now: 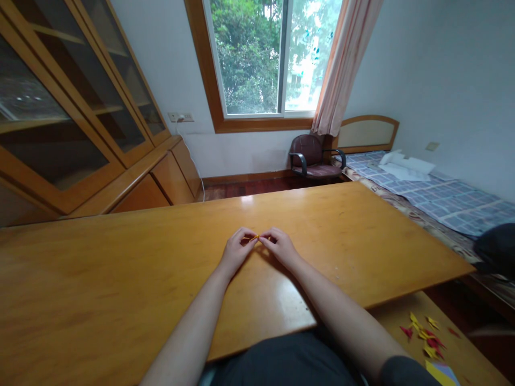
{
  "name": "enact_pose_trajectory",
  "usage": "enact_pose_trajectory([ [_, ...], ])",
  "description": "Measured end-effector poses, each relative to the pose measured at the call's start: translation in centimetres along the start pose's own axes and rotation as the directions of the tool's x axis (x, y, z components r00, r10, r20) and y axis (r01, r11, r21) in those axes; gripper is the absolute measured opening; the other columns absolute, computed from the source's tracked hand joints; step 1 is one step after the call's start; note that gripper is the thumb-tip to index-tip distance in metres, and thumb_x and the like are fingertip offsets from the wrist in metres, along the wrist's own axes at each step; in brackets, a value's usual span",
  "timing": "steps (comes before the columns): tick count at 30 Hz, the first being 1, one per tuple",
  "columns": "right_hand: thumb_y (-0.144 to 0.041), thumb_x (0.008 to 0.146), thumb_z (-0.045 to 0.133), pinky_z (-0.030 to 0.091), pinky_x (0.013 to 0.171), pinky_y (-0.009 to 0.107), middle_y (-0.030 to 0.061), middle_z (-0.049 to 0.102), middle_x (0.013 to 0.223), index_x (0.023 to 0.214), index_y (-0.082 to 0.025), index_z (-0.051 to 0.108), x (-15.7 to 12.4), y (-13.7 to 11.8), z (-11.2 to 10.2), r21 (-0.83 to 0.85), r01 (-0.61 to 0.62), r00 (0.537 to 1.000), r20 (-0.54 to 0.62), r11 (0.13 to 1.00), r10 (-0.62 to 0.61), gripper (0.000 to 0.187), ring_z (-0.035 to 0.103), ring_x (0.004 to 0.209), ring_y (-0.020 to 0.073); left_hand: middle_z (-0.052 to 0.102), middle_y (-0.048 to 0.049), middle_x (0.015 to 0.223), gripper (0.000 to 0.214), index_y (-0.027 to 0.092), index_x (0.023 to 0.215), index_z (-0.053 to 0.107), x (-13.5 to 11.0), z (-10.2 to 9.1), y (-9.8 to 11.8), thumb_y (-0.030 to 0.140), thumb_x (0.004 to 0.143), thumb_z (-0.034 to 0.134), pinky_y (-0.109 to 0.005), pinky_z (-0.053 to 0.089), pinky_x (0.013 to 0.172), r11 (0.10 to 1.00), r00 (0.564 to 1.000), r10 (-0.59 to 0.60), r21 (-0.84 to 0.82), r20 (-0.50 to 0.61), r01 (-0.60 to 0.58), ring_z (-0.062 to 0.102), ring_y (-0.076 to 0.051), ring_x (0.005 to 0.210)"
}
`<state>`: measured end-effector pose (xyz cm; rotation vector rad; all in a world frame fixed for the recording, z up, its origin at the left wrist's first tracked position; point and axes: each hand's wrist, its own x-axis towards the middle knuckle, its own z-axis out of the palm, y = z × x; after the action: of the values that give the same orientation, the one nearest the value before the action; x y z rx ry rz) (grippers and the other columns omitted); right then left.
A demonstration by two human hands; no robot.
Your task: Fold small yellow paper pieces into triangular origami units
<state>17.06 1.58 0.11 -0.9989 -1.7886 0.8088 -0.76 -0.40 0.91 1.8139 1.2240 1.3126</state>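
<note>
Over the middle of the wooden table (pixel 132 279), my two hands meet at the fingertips around a small piece of folded yellow paper (pixel 257 237). My left hand (pixel 240 246) pinches its left side between thumb and fingers. From the other side, my right hand (pixel 278 244) has its thumb and fingers closed on the right end. Most of the paper is hidden by the fingertips, so its full shape cannot be made out. Both forearms reach forward across the table's near edge.
On a lower surface at the right lie several folded yellow and red paper figures (pixel 426 335), with yellow paper sheets (pixel 440 372) beside them. A brown armchair (pixel 311 155) stands beyond the table. A bed (pixel 450 198) is on the right, a glass-door cabinet (pixel 80 91) on the left.
</note>
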Motion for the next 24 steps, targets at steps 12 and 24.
enact_pose_trajectory([
  [12,-0.026,0.084,0.066,0.041,0.063,0.025,0.0021,0.063,0.073,0.078,-0.018,0.070,0.02,0.27,-0.07,0.024,0.020,0.999,-0.038,1.000,-0.019,0.011,0.053,0.066,0.0132,0.064,-0.0047,0.099,0.022,0.019,0.097,0.063,-0.32,0.27,-0.17,0.034,0.082,0.068,-0.030,0.053,0.085,0.990,0.998,-0.054,-0.126,0.039,0.059,0.063,-0.017,0.093],
  [24,-0.028,0.085,0.064,0.041,0.065,0.026,0.0018,0.063,0.076,0.080,-0.018,0.070,-0.05,0.07,-0.33,0.047,0.043,0.997,-0.073,0.998,-0.039,0.012,0.052,0.065,0.0129,0.066,-0.0047,0.087,0.031,0.016,0.093,0.067,-0.05,0.08,-0.68,0.045,0.086,0.062,-0.031,0.052,0.082,0.937,0.980,-0.184,-0.288,0.077,0.198,0.065,-0.018,0.084],
])
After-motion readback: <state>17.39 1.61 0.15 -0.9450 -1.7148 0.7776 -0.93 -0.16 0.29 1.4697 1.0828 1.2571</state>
